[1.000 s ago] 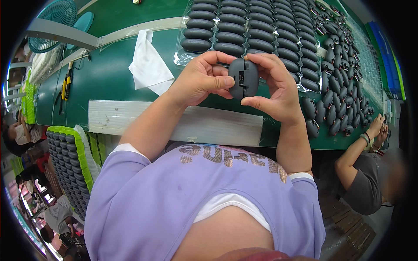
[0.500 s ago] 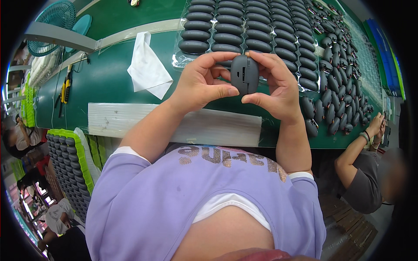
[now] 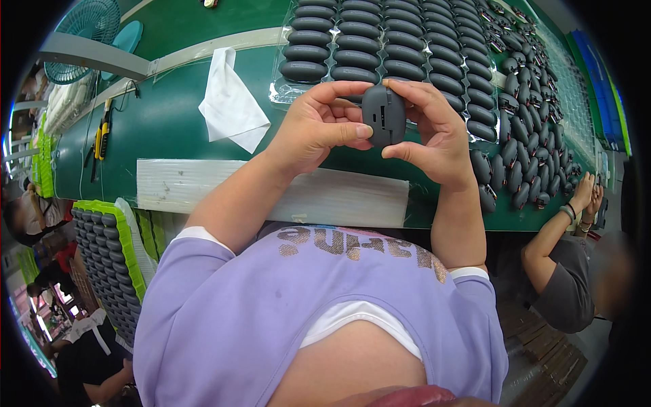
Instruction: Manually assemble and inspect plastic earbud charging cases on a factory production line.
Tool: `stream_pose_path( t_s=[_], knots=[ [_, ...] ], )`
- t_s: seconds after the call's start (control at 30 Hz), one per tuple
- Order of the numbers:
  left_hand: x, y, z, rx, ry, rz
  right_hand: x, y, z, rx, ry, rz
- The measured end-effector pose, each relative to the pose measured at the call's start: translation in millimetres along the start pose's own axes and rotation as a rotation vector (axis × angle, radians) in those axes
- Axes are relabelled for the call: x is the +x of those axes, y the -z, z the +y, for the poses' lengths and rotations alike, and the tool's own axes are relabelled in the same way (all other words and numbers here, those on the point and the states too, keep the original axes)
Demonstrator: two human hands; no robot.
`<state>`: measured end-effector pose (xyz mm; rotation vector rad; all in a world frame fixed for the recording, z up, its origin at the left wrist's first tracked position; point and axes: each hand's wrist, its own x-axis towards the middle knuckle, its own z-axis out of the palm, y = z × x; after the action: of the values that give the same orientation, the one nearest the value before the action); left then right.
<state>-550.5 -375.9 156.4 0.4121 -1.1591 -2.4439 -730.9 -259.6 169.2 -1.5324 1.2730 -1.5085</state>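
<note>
Step in hand: inspection of one dark grey oval plastic housing, held up above the green desk w/ both hands. Left hand is clenched on the housing's left edge, thumb pressed across its face; right hand grasps the right edge, index finger hooked over the top. The part stands upright, underside (slots and a small recess visible) turned toward the head camera. It is clear of the desk, not touching anything else.

Ref. items nearby:
- Clear blister tray directly behind the hands, holding rows of matching dark shells.
- More shells lying loose to the right, some w/ small fittings.
- White cloth left of the tray; yellow-handled tool further left.
- White strip along the near desk edge.
- Second tray of shells in a green frame, lower left, off the desk.
- Co-worker's arm at right, separate from this work.

Judgement: check looks mid-way. Next move prob. calls for a firm two-point hold on the rim while rotating the part, w/o smudging the face.
</note>
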Motion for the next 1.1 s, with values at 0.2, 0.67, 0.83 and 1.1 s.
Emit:
stream_pose_path(
  t_s=[0.2,0.67,0.83,1.1],
  knots=[
    [2,5,-1,0.041,-0.031,-0.018,-1,-2,0,0.033,-0.016,-0.017],
    [2,6,-2,0.067,0.077,0.014,-1,-10,1,0.088,-0.088,0.017],
    [5,-2,-40,0.078,0.014,0.024,1,-24,7,-0.289,0.073,-0.157],
    [3,-15,-10,0.231,0.199,-0.02,-4,-21,29,0.031,-0.279,0.272]
  ],
)
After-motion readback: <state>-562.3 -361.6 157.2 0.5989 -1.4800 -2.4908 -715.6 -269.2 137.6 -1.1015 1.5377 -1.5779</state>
